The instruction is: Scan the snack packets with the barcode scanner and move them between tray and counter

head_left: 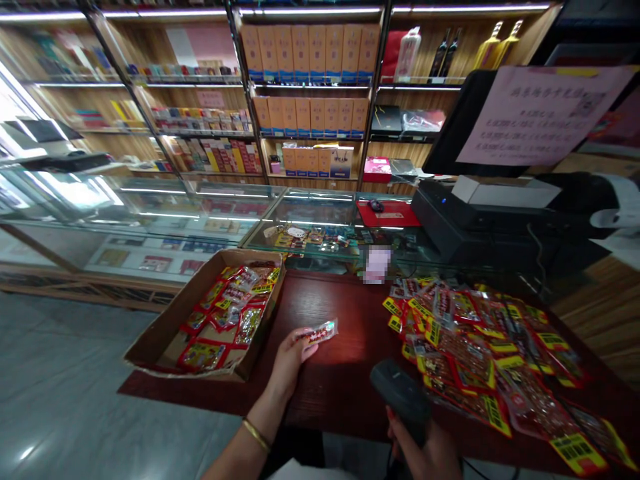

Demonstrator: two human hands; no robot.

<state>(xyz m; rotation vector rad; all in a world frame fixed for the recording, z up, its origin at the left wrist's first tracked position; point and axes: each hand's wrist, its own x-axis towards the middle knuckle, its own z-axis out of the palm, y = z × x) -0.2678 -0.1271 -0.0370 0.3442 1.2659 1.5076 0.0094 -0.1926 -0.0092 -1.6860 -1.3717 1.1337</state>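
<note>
"First, where are the edges, taking the cardboard box (165, 337) as our landmark?"

"Its left wall stands at the left edge of the dark red tabletop (320, 293), and its near wall lies close to the near edge. Beyond the far wall we have the glass display case (200, 220). Our lateral room is to the right of the box: a strip of exposed wood extends as far as the pile of packets (460, 340), which lies well apart from the box."

"How are our fingers set?"

"On our left hand (295, 353), just right of the box, thumb and fingers are pinched together on one end of a small packet (323, 331). The free end points away from the box; we cannot tell whether it touches the wood. Our right hand (425, 447), farther right of the box and nearer to us, is wrapped around the handle of a dark scanner (400, 390). The lower edge of the view cuts off part of that grip."

"What do we find inside the box?"

"Red-and-yellow packets (253, 323), overlapping toward its far and right walls, with one lying by the near wall. Bare cardboard shows along the left. In the pile right of the box, we see similar packets overlapping, with yellow labels too small to read."
</note>
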